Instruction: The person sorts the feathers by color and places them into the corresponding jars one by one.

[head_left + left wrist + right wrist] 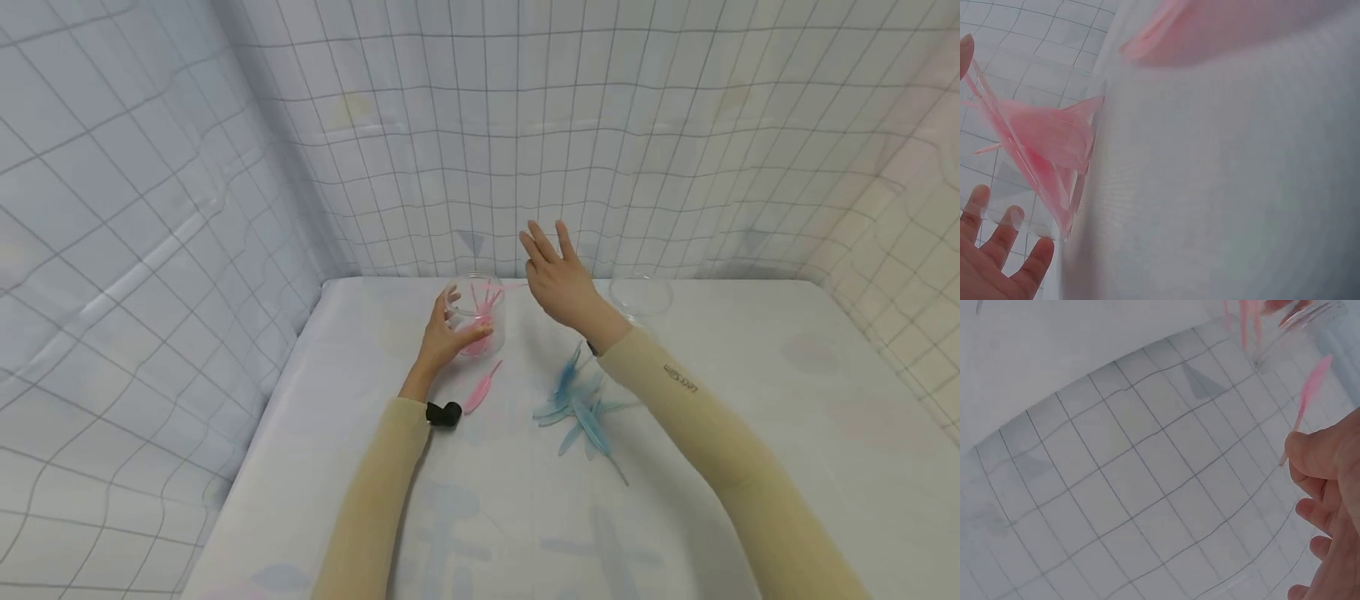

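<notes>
Pinched between the thumb and index finger of the right hand [561,285] is 1 pink feather [1315,384], gripped by its thin quill; the other 3 fingers stand apart from the pinch. That hand is raised above the far side of the table [292,475], and the feather's vane points left, toward the rim of a clear jar [498,332].

Left hand [441,337] is clamped around this jar, thumb on the near side and fingers on the far left. Several pink feathers [478,340] stand inside it, some quills leaning up toward the rim.

Just near of the jar, 1 loose pink feather [480,392] lies on the table. Further right is a loose pile of blue feathers [581,408]. A 2nd clear jar [651,295] stands far right, partly hidden by the right arm. Behind everything hangs a white cloth with a grid [525,100]. Both sleeves [382,483] are pale yellow.
</notes>
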{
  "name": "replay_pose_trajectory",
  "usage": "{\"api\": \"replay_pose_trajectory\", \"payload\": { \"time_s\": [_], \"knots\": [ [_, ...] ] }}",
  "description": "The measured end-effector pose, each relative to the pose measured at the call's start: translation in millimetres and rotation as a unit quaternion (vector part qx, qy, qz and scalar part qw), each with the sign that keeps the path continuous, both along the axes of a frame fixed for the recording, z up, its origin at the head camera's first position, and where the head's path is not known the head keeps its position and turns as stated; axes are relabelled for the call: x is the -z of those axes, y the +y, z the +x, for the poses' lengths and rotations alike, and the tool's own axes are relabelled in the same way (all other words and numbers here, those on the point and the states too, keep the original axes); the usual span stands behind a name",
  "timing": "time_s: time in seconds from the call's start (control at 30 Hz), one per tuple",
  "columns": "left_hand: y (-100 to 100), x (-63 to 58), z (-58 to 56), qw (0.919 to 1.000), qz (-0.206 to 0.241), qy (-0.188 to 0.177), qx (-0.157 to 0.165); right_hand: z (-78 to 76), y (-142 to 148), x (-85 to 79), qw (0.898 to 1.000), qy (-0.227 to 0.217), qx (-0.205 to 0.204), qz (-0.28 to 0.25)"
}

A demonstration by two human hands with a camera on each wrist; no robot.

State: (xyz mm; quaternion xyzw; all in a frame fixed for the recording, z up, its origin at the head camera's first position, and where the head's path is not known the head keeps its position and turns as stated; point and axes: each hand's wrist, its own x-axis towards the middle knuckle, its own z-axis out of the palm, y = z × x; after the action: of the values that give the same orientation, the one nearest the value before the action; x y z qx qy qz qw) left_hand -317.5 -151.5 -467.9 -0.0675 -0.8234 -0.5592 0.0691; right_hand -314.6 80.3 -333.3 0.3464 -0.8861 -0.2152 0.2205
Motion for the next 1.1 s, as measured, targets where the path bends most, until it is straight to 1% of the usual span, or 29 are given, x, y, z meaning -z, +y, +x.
{"api": "replay_pose_trajectory", "payload": {
  "time_s": [0.1, 0.2, 0.27, 0.33, 0.43, 0.53, 0.6, 0.63, 0.7, 0.77, 0.8, 0.87, 0.9, 0.97, 1.03, 1.07, 1.1],
  "knots": [
    [-1, -1.1, -1.2, 1.0000, 0.005, -0.001, 0.001, -7.1, -18, -6.8, 0.996, 0.042, 0.007, 0.075],
    [0, 1.7, -0.7, 0.9999, 0.013, -0.004, 0.003, -9.1, -35, -7.9, 0.989, 0.059, 0.004, 0.133],
    [0, 2.2, 0.1, 0.9998, 0.019, -0.003, 0.005, -9.6, -45, -7.5, 0.987, 0.061, 0.002, 0.151],
    [0, 2.1, 0.4, 0.9997, 0.023, -0.003, 0.006, -10.2, -51, -6.5, 0.987, 0.061, -0.006, 0.150],
    [0, 1.9, 0.3, 0.9997, 0.023, 0.001, 0.008, -11.8, -54, -4.4, 0.990, 0.054, -0.026, 0.125],
    [-1, 1.4, -0.6, 0.9998, 0.017, 0.003, 0.007, -14.2, -52, -1.3, 0.996, 0.024, -0.046, 0.066],
    [-2, 0.5, -1.0, 0.9999, 0.013, 0.006, 0.005, -15.7, -49, 1.4, 0.999, -0.012, -0.050, 0.014],
    [-2, 0.1, -0.9, 0.9999, 0.013, 0.007, 0.004, -15.6, -46, 3.3, 0.998, -0.034, -0.051, -0.017],
    [-2, -0.7, -1.1, 0.9999, 0.013, 0.008, 0.002, -14.4, -40, 7.6, 0.992, -0.084, -0.047, -0.083],
    [-2, -1.4, -1.2, 0.9999, 0.014, 0.009, 0.002, -12.7, -33, 15.2, 0.980, -0.130, -0.043, -0.147],
    [-2, -1.2, -1.5, 0.9998, 0.015, 0.010, 0.003, -11.5, -29, 20.2, 0.970, -0.158, -0.040, -0.180],
    [-2, -0.5, -2.0, 0.9999, 0.013, 0.011, 0.004, -9.9, -22, 32.6, 0.947, -0.207, -0.040, -0.242],
    [-1, -5.2, 1.4, 0.9999, 0.013, 0.008, 0.005, -9.9, -18, 40.2, 0.933, -0.232, -0.039, -0.271],
    [-1, -3.7, 0.6, 0.9999, 0.010, 0.009, 0.004, -9.8, -13, 55.8, 0.905, -0.277, -0.035, -0.320],
    [-1, -2.1, -0.1, 0.9999, 0.009, 0.010, 0.003, -8.8, -9, 70.4, 0.879, -0.314, -0.025, -0.358],
    [0, -1.6, -0.3, 0.9999, 0.009, 0.011, 0.002, -8.2, -8, 77.3, 0.869, -0.328, -0.017, -0.369],
    [0, -1.0, -0.5, 0.9999, 0.010, 0.010, 0.001, -7.3, -7, 83.8, 0.863, -0.339, -0.010, -0.375]
  ]
}}
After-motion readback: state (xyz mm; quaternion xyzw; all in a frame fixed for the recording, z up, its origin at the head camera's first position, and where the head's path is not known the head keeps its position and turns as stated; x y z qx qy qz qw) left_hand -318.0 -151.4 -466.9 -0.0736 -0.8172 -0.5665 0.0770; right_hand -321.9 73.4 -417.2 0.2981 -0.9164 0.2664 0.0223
